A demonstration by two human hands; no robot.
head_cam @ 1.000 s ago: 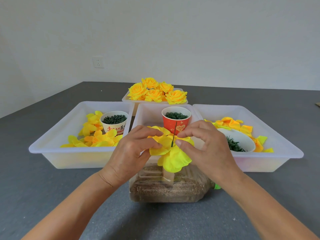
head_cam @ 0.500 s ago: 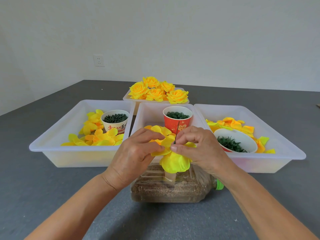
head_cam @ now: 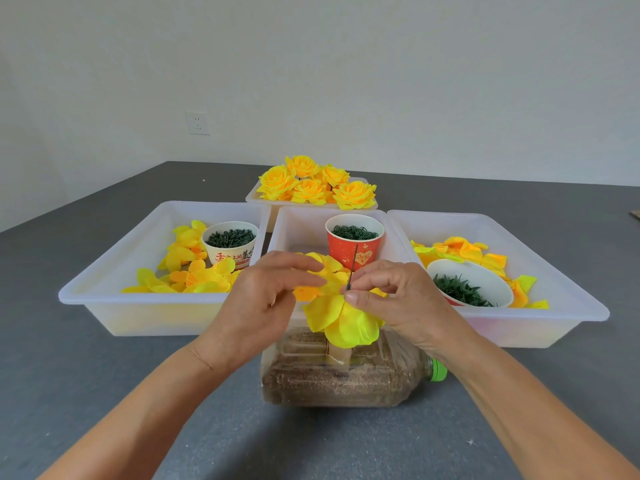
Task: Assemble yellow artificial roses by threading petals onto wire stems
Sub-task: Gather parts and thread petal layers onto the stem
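Plainly the half-built rose is soft, featherweight stuff: thin fabric petals that flop, crease and slide over one another, threaded on a stiff, thin dark wire stem that stands upright just above the right hand's fingertips. The stem appears to be planted in a sand-filled plastic bottle lying on its side on the tabletop, directly beneath both hands.

The right hand has its thumb and forefinger closed narrowly at the base of the bare wire, where the topmost petal layer sits; whether they pinch the wire itself or a small green piece on it is too fine to tell. The left hand has its fingers loosely extended, their tips over the orange-yellow petals just left of the wire, seemingly steadying them; I cannot tell if they clamp anything.

My judgement: hold the petals near their pierced centre, close to the wire, since the outer edges will simply fold. The wire is the only rigid part, so guide along it and press straight down; sideways force could bend it or tear the petal hole.
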